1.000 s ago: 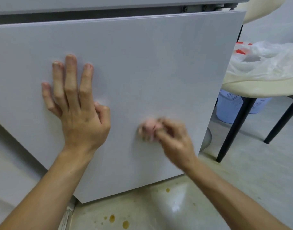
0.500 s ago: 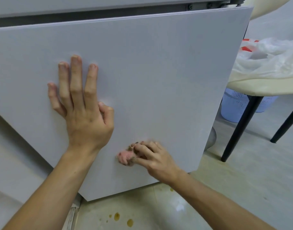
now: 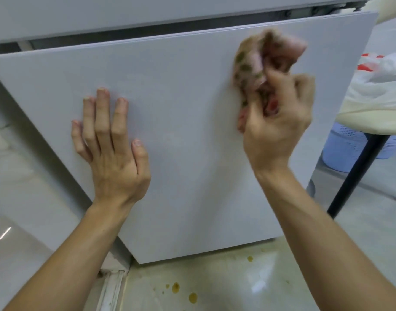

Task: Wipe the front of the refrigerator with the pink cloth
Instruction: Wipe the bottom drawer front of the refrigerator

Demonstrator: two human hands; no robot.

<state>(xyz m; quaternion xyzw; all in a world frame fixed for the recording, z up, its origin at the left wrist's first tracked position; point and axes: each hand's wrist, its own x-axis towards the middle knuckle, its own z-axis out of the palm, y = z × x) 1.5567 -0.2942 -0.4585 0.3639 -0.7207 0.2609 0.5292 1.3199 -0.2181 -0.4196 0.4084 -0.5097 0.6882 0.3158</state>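
The refrigerator (image 3: 192, 131) front is a flat, smooth, pale grey panel with a matte sheen and a dark gap along its top edge. The left hand (image 3: 111, 153) lies flat against it, fingers straight and slightly spread. The right hand (image 3: 275, 122) is clenched round the pink cloth (image 3: 257, 63), a soft, crumpled wad blotched with greenish-brown stains; most of the cloth bulges above and left of the curled fingers, against the panel's upper right area. Yellowish drips (image 3: 192, 297) spot the glossy floor tiles (image 3: 226, 277) below.
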